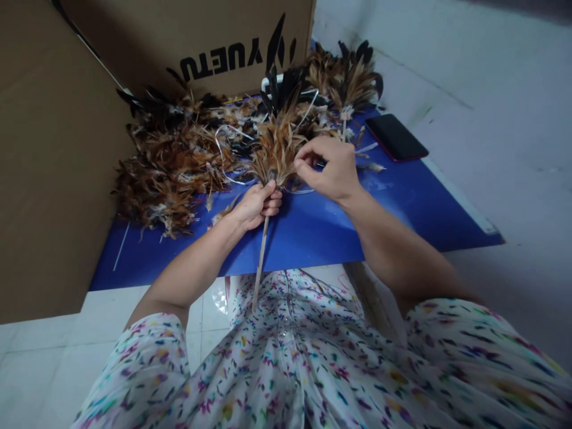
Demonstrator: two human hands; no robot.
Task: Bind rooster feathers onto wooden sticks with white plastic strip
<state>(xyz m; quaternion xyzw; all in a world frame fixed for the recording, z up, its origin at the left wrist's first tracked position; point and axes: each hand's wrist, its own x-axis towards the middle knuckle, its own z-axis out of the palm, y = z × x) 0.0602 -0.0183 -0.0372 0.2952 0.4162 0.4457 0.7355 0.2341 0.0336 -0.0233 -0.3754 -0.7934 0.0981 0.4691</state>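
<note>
A feather duster (277,146) with brown and black feathers stands in front of me, its thin stick (261,250) slanting down toward my lap. My left hand (259,204) is closed round the stick just below the feathers, thumb pressed on their base. At the right side of the feathers, my right hand (330,167) is pinched, thumb against forefinger. What the pinch holds, if anything, is too small to make out. Behind the left hand lies a large heap of loose brown feathers (174,173) on the blue tabletop (313,235).
Another bunch of feathers on a stick (351,83) lies at the back right. Beside it is a dark phone (397,137). A white string (218,146) loops over the feathers. Cardboard boxes (147,36) border the table at the back and left, and a pale wall (491,119) stands right.
</note>
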